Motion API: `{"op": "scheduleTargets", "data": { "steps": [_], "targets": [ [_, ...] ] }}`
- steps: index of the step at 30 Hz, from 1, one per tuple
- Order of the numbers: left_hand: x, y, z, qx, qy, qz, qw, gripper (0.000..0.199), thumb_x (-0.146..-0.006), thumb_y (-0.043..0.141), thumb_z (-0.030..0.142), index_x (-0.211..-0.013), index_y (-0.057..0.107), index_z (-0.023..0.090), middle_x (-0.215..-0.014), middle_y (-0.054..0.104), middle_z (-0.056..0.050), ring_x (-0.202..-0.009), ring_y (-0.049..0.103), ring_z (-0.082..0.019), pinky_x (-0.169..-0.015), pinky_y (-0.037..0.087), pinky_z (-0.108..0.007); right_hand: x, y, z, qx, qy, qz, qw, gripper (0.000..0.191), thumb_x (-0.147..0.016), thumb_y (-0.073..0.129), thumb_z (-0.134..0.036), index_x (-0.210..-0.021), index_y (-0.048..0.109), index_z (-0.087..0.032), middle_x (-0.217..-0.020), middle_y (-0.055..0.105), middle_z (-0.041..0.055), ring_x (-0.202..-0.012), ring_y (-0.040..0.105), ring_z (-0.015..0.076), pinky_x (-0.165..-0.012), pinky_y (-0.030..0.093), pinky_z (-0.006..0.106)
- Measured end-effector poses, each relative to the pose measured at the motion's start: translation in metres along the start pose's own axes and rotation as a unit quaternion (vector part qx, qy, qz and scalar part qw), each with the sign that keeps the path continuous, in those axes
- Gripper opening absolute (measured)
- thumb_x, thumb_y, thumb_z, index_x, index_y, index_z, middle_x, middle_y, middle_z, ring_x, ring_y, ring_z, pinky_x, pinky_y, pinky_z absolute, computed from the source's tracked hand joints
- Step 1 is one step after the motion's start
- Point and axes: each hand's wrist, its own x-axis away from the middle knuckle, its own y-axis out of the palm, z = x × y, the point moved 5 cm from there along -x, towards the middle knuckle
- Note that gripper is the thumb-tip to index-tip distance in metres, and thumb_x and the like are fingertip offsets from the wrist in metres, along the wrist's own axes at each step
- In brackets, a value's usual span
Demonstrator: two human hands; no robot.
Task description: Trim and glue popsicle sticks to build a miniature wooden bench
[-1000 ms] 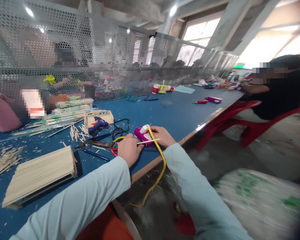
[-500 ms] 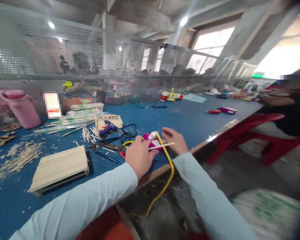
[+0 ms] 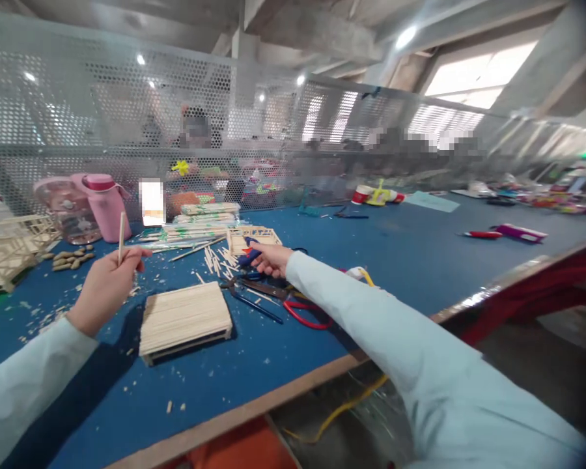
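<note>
Upright between the fingertips of my left hand [image 3: 108, 280] is a thin wooden stick [image 3: 122, 238]; the hand is raised at the left, over the wood scraps. My right hand [image 3: 272, 260] reaches across to a blue glue gun [image 3: 248, 258], its fingers closed at the handle and partly hiding it. Behind the gun sits a small stick frame [image 3: 234, 240]. A flat stick-built platform [image 3: 185, 319] lies on the table between my hands. Pliers [image 3: 256, 306] and red-handled scissors [image 3: 305, 318] rest below my right hand.
Cut stick pieces [image 3: 217, 260] and bagged sticks [image 3: 200, 221] lie toward the perforated metal screen [image 3: 273, 124]. A pink bottle [image 3: 108, 208], peanuts [image 3: 71, 259] and another stick model [image 3: 2, 257] stand left. A yellow cord [image 3: 342, 410] hangs below the table edge [image 3: 254, 407].
My left hand has moved left with the stick, away from the white power strip with the yellow cord. My right hand has gone from there to the glue gun. The view has swung left.
</note>
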Motion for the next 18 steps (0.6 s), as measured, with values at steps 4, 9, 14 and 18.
{"op": "scheduleTargets", "data": {
  "steps": [4, 9, 14, 18],
  "targets": [
    [0.006, 0.003, -0.042, -0.025, -0.024, -0.044, 0.998, 0.037, -0.076, 0.043, 0.049, -0.074, 0.061, 0.017, -0.050, 0.045, 0.004, -0.046, 0.040, -0.012, -0.045, 0.029, -0.023, -0.019, 0.007, 0.004, -0.041, 0.037, 0.007, 0.998, 0.037, -0.085, 0.045, -0.044, -0.063, 0.049, -0.015, -0.036, 0.042, -0.0037, -0.026, 0.023, 0.0029, -0.026, 0.010, 0.013],
    [0.028, 0.010, -0.042, -0.013, -0.043, -0.100, 0.994, 0.039, -0.077, 0.043, 0.050, -0.062, 0.058, 0.017, -0.051, 0.051, 0.001, -0.052, 0.047, -0.014, -0.053, 0.036, -0.025, -0.015, 0.009, 0.003, -0.110, 0.002, 0.038, 0.993, 0.032, -0.084, 0.048, -0.037, -0.059, 0.041, -0.017, -0.034, 0.033, -0.0086, -0.025, 0.019, 0.0025, -0.027, 0.009, 0.014],
    [0.049, 0.025, -0.042, 0.146, -0.160, -0.167, 0.962, 0.052, -0.067, 0.062, 0.049, -0.106, 0.054, 0.016, -0.063, 0.060, 0.002, -0.053, 0.053, -0.013, -0.049, 0.040, -0.024, 0.015, 0.001, -0.028, -0.201, -0.172, 0.020, 0.964, 0.012, -0.081, 0.046, -0.022, -0.073, 0.052, -0.017, -0.056, 0.058, -0.0022, -0.046, 0.052, 0.0069, -0.042, 0.041, 0.017],
    [0.060, 0.038, -0.041, 0.292, -0.234, -0.195, 0.906, 0.076, -0.059, 0.073, 0.039, -0.123, 0.039, 0.015, -0.080, 0.067, -0.003, -0.073, 0.063, -0.019, -0.069, 0.049, -0.030, 0.036, 0.007, -0.046, -0.189, -0.343, -0.054, 0.918, 0.013, -0.066, 0.059, -0.018, -0.078, 0.057, -0.016, -0.066, 0.064, 0.0004, -0.055, 0.058, 0.0113, -0.054, 0.047, 0.023]
  ]
}}
